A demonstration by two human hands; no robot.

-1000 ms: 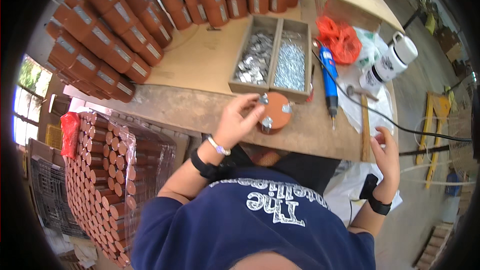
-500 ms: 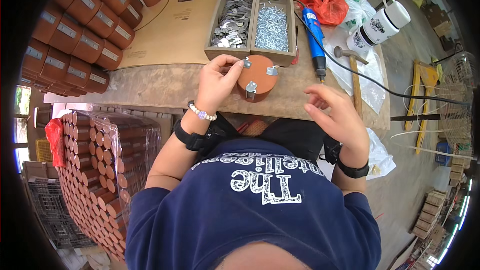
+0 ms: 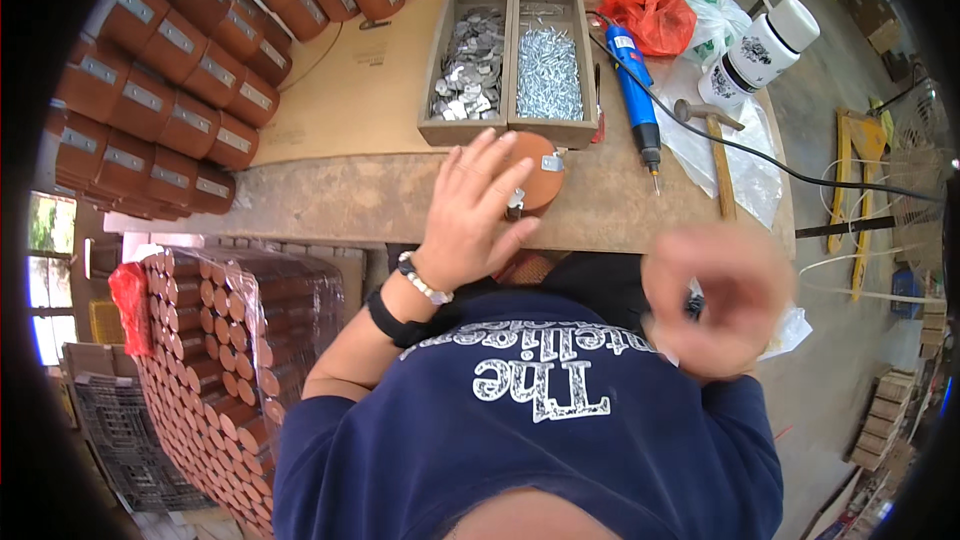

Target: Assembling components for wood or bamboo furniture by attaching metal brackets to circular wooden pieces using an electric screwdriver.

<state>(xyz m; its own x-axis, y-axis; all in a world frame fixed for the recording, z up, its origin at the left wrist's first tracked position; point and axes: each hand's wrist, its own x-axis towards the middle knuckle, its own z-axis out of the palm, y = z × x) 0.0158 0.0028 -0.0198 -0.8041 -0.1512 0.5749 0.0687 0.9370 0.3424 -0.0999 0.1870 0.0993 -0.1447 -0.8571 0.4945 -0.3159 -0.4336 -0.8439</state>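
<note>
My left hand [image 3: 478, 202] lies over a reddish-brown round block [image 3: 545, 188] on the near part of the table, its fingers stretched out and somewhat apart. It covers the block's left side. Small metal clips [image 3: 551, 162] show on the block's top and near edge. My right hand [image 3: 720, 295], blurred, is raised off the table near my body on the right; its fingers are too smeared to read. Beyond the block stands a wooden box [image 3: 512, 125] with two compartments, one with grey metal clips [image 3: 470, 70], the other with silvery screws [image 3: 548, 75].
A blue electric screwdriver [image 3: 632, 90] with a black cord and a wooden-handled hammer [image 3: 720, 155] lie on the right. Past them are a red plastic bag [image 3: 650, 10] and a white bottle [image 3: 770, 45]. Brown cylinders [image 3: 170, 100] are stacked at left; a wrapped stack [image 3: 220, 340] stands below.
My left hand has gone from pinching at the block's far-left clip to lying flat across its top. My right hand has drawn back from the table toward my body.
</note>
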